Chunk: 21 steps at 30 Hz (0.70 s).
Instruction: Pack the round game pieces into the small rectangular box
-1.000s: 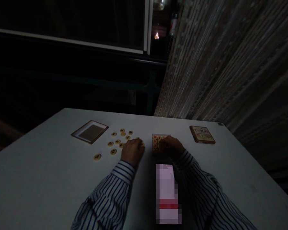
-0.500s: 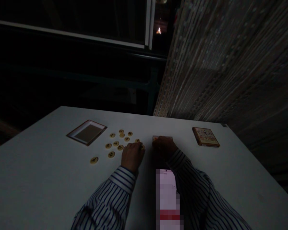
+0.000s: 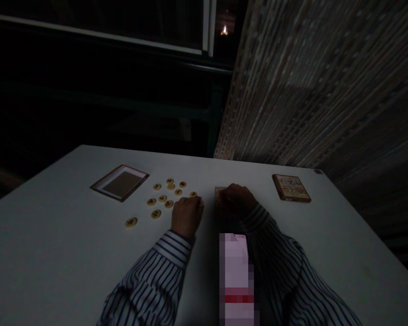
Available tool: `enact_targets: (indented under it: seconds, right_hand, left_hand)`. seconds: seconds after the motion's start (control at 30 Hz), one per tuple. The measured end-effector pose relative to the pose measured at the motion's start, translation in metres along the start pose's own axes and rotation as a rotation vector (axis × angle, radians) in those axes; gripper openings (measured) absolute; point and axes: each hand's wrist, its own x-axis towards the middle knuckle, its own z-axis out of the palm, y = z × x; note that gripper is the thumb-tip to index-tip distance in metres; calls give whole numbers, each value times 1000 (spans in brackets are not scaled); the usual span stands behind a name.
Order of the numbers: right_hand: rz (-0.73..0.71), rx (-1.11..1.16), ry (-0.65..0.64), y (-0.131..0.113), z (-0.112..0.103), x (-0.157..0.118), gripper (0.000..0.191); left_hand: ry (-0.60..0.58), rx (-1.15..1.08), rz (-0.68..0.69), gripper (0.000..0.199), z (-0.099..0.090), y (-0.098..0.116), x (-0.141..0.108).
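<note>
From my end I have the left hand (image 3: 187,215) down among the action, fingers bent nearly closed, right at the edge of the spread of discs (image 3: 168,204). A pale edge shows by the fingertips, probably another disc, but whether they're pinching it or just resting there I can't tell. Over to the right hand (image 3: 238,200): fingers curled low over the box (image 3: 217,192), covering most of it, and I can't make out whether they grip anything.

The discs lie on the white table (image 3: 88,262), loosely bunched beside the left hand, dark marks facing up on most, with one lying nearer me, off on its own. I'd call them light, stiff and hard to break, maybe a touch slick on this smooth top. My hold would be thumb and forefinger across the rim; pressing on the face could send one skating. The box looks thin-walled, so I'd steady it by a side, gently. Out wide, the tray (image 3: 122,183) sits left, the case (image 3: 291,188) right, and the phone (image 3: 238,271) lies between the sleeves.
</note>
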Motion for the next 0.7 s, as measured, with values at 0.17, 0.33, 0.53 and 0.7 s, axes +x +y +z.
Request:
enact_targets:
  seconds: [0.17,0.33,0.53,0.7]
  right_hand:
    - [0,-9,-19,4,-4,-1,25]
    - [21,-4,-58,8,-10,-3,25]
    - [35,-10,-28,11,-13,-9,25]
    - [44,2,-14,18,-13,-15,25]
  left_hand:
    - [22,-29,10,27,-2,1,0]
    - [76,-112,28,27,-4,3,-1]
    - [183,-232,41,30,-5,5,-2]
    - [232,-313,38,29,-10,12,-4]
